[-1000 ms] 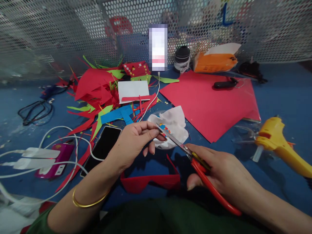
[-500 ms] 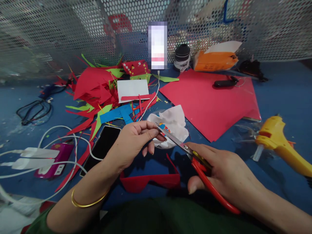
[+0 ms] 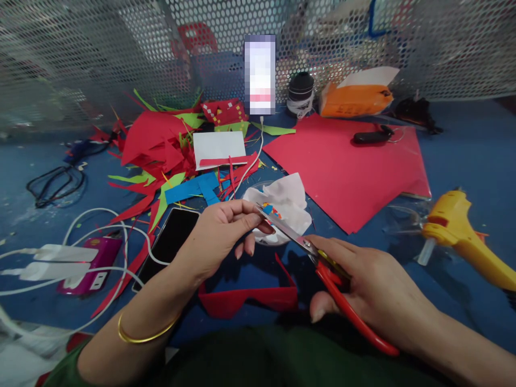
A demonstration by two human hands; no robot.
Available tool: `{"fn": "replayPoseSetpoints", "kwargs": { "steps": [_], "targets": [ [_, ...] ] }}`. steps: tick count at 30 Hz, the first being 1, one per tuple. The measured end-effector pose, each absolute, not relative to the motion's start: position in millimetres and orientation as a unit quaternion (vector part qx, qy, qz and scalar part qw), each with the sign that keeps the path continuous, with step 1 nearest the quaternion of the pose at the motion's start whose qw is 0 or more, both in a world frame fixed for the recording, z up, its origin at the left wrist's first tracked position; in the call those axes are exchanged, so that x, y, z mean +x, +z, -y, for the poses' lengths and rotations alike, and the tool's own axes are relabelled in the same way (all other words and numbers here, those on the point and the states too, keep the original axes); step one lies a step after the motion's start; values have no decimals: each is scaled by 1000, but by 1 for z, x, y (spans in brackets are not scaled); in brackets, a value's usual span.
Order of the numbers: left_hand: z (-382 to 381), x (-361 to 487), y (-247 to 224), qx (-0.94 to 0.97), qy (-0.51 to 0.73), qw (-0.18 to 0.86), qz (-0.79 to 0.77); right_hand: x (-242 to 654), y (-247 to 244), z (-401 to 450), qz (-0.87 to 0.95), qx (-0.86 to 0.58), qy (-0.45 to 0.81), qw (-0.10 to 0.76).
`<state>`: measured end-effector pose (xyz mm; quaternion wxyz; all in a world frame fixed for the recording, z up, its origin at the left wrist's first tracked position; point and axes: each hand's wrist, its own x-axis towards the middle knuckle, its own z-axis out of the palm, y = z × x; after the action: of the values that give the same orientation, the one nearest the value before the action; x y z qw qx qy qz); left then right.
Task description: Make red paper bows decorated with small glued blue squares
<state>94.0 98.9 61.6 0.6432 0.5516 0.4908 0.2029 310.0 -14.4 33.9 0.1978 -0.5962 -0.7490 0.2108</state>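
My right hand (image 3: pixel 363 285) is wrapped round the red handles of a pair of scissors (image 3: pixel 290 234), whose blades point up and left. Thumb and fingertips of my left hand (image 3: pixel 229 231) are pinched at the blade tips; whatever they hold is too small to make out. Behind the blades, a white crumpled paper (image 3: pixel 294 193) lies in a round dish and carries small blue, orange and red bits (image 3: pixel 272 209). A red paper shape like a glasses frame (image 3: pixel 229 303) rests on the blue table below my hands.
Red paper sheets (image 3: pixel 346 172) lie at right, near a yellow glue gun (image 3: pixel 455 226). Red and green scraps (image 3: pixel 157 140) cover the left back. A dark phone (image 3: pixel 173 236), white cables and a purple power bank (image 3: pixel 97 266) are at left. A lit phone (image 3: pixel 260 75) stands behind.
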Motion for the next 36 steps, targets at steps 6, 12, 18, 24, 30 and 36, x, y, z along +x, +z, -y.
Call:
{"fn": "replayPoseSetpoints", "kwargs": {
  "steps": [6,12,18,24,30,36],
  "targets": [
    [-99,94,60,542,208,657,-481,311,31,15,748,-591,231,196],
    [-100,93,63,542,181,655,-494,311,34,15,727,-603,263,197],
    [-100,91,63,542,177,650,-502,310,38,15,692,-615,332,181],
    [-101,91,61,537,178,661,-494,310,39,15,668,-612,386,177],
    [-102,91,61,535,172,661,-496,309,41,15,685,-614,343,189],
    [-102,92,62,529,205,666,-485,311,41,13,721,-614,237,219]
  ]
}}
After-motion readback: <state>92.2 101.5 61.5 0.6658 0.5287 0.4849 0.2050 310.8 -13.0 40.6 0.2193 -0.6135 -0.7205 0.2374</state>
